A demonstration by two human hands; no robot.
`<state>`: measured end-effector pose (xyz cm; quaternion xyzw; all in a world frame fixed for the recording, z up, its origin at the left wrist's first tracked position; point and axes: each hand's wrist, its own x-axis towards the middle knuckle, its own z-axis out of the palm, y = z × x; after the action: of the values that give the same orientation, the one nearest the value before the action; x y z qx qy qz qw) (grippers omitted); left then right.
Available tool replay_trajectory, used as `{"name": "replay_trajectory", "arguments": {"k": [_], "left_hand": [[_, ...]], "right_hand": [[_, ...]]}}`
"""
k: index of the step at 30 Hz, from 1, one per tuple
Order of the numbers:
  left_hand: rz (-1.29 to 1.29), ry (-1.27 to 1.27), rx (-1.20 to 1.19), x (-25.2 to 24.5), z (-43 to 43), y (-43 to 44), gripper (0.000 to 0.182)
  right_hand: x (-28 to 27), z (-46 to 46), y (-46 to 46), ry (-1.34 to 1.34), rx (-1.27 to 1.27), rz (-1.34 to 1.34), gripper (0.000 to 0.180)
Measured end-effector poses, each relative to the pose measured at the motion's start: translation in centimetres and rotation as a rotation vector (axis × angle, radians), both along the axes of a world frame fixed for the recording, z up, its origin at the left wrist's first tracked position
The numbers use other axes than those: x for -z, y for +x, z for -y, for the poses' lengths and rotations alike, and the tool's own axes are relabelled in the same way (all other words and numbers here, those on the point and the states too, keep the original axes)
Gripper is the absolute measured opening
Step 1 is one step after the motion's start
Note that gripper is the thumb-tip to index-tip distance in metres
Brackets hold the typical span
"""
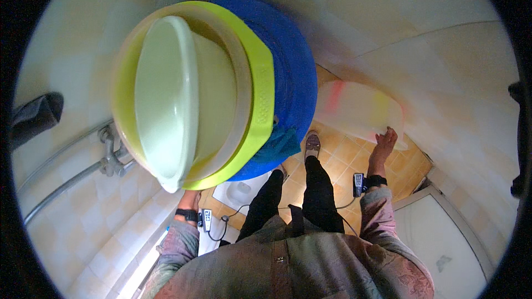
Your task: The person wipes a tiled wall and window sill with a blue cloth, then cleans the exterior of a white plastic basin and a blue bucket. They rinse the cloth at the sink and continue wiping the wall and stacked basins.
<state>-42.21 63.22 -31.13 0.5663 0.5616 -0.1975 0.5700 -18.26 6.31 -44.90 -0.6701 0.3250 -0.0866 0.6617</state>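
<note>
My right hand [386, 143] is at the near edge of a pale plastic container [357, 106] with red and yellow patches, its fingers gripping that edge. The container is close to the wall, low on the right. Of my left hand [192, 199] only the part by the wrist shows; stacked basins hide its fingers. Uppermost in that stack is a pale green plastic basin [166, 91], tilted inside a yellowish basin [218, 95]. Around them lies a lime-green basin [262, 91]. Behind is a large round blue plastic vessel [297, 79], with a teal cloth [280, 145] at its near edge.
A wall tap [110, 153] with metal pipes is on the left tiled wall, below a dark object [37, 116]. A squat toilet [241, 191] is set in the orange tiled floor [349, 153]. At lower right stands a framed pale door panel [440, 236]. Cables [224, 224] hang from wrist devices.
</note>
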Motion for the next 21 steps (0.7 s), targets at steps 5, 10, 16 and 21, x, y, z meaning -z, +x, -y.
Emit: {"name": "replay_trajectory", "arguments": {"k": [5,10,16,21], "left_hand": [[-0.005,-0.006,0.026,-0.3,0.3,0.1,0.038],[-0.001,-0.056,0.022,-1.5,1.1,0.1,0.037],[0.000,-0.010,-0.020,-1.2,1.2,-0.2,0.041],[-0.021,-0.001,-0.026,-1.0,1.0,-0.1,0.043]], "right_hand": [[-0.2,-3.3,1.7,0.145,-0.039,-0.041,0.037],[-0.1,-2.6,3.4,0.396,-0.149,-0.161,0.053],[-0.7,-2.2,2.3,0.476,-0.169,-0.226,0.058],[-1.1,-2.3,0.1,0.555,-0.107,-0.311,0.057]]}}
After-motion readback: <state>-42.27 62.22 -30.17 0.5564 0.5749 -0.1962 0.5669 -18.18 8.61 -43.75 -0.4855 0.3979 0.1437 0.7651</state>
